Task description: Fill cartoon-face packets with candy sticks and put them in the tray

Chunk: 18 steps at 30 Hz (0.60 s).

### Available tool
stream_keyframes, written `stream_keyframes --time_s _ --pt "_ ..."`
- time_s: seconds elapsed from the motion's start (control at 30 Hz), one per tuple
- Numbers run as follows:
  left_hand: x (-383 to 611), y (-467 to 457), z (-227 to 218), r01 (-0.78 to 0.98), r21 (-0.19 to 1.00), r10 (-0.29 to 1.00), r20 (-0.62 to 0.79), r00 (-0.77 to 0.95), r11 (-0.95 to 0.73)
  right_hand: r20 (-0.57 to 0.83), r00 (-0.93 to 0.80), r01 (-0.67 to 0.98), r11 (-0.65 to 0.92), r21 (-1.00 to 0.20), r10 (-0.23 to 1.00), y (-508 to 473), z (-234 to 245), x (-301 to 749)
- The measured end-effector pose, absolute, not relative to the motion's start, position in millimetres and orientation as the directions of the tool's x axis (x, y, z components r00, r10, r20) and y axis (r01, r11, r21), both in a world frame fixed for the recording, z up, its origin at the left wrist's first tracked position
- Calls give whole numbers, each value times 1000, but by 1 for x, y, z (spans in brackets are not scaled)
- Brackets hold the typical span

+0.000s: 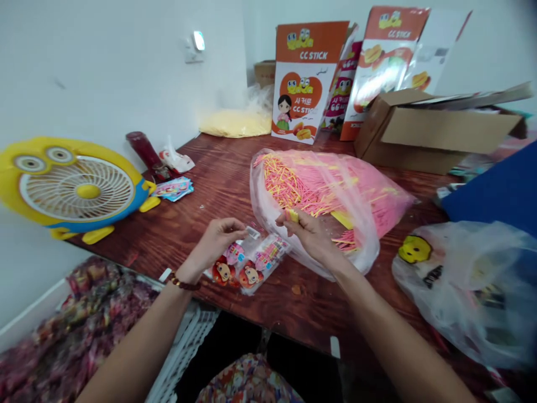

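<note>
My right hand [308, 235] is closed around a small bunch of pink and yellow sticks [291, 215], whose ends show at the fingertips. My left hand [220, 240] pinches at the top edge of a clear printed plastic packet [226, 271]; the fingers hide part of the hold. A second printed packet [255, 271], with a cartoon figure, lies flat beside it on the dark wooden table [222, 173]. Just beyond my right hand, a large clear plastic bag [364, 252] lies open, full of loose pink and yellow sticks [285, 182].
A yellow cartoon fan [88, 190] stands at the left, near a dark red bottle [145, 151] and small sachets [176, 188]. Printed cartons [308, 84] and an open cardboard box [436, 131] line the back. A white plastic bag [470, 285] lies right; a bin of wrapped pieces [84, 330] sits lower left.
</note>
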<state>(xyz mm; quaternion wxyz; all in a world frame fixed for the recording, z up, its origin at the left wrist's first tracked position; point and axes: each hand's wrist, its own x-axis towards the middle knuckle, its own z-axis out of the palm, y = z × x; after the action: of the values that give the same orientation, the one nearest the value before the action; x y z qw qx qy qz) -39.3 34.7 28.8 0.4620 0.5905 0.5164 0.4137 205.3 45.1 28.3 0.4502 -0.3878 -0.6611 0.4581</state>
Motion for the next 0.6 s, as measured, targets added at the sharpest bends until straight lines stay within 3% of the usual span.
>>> stream_keyframes --time_s 0.23,0.37,0.5,0.6 --pt "-25 21 23 262 965 980 -40 194 -12 306 -482 351 501 -791 821 37 32 172" --pt "-23 14 16 300 953 974 -46 224 -24 282 -501 395 506 -767 818 38 24 171" --pt "-21 6 11 259 965 969 -31 245 -34 258 -467 323 435 -841 846 36 26 178" --pt "-19 0 11 247 962 973 57 222 -112 263 -309 109 309 -945 914 31 35 180"
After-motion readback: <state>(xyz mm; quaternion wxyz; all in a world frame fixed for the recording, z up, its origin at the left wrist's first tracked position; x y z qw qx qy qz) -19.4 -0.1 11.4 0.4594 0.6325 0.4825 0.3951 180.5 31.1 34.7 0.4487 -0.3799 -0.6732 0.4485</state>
